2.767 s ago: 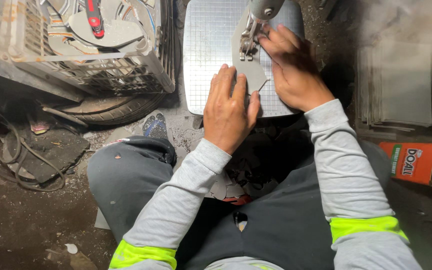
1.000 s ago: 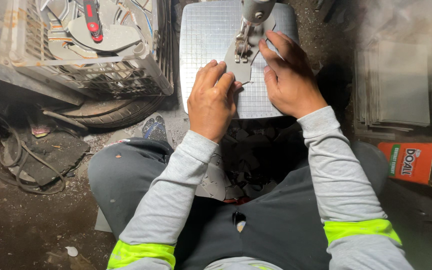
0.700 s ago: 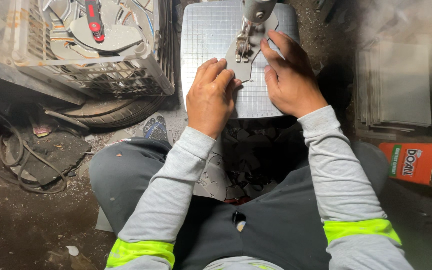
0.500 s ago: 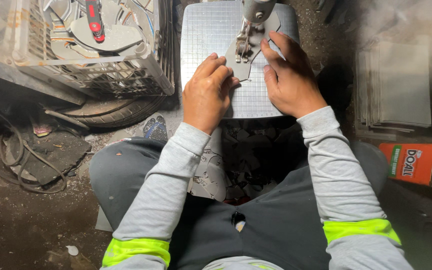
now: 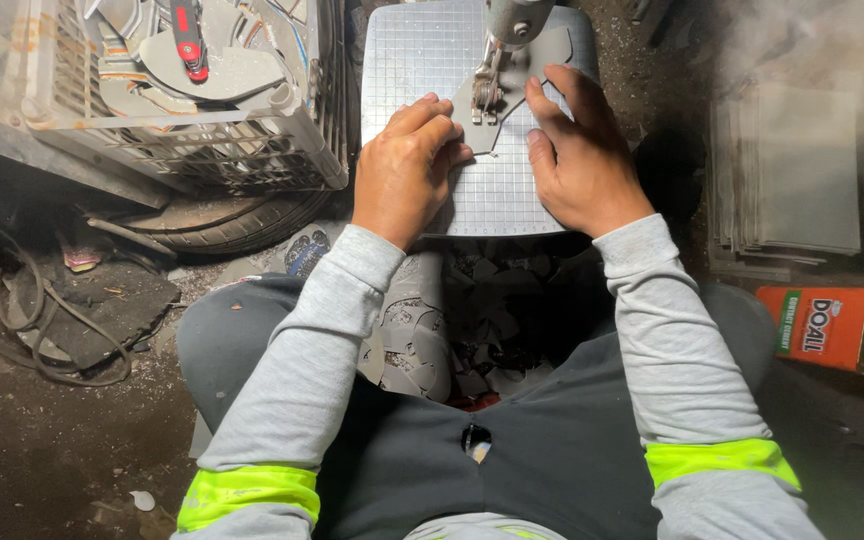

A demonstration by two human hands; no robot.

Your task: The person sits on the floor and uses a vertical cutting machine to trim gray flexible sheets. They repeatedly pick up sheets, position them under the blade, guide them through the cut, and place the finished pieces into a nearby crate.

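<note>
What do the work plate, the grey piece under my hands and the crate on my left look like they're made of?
Plate: likely metal, dull silver, with a fine embossed grid that catches light.
Grey piece: thin, flat, matte sheet; could be rubber, fibre or plastic, hard to tell. Both the left hand and right hand press it flat.
Crate: probably moulded plastic, grey and scuffed, with lattice walls.

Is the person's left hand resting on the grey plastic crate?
No, the left hand lies on the gridded metal machine table, beside the flat grey cut piece.
</note>
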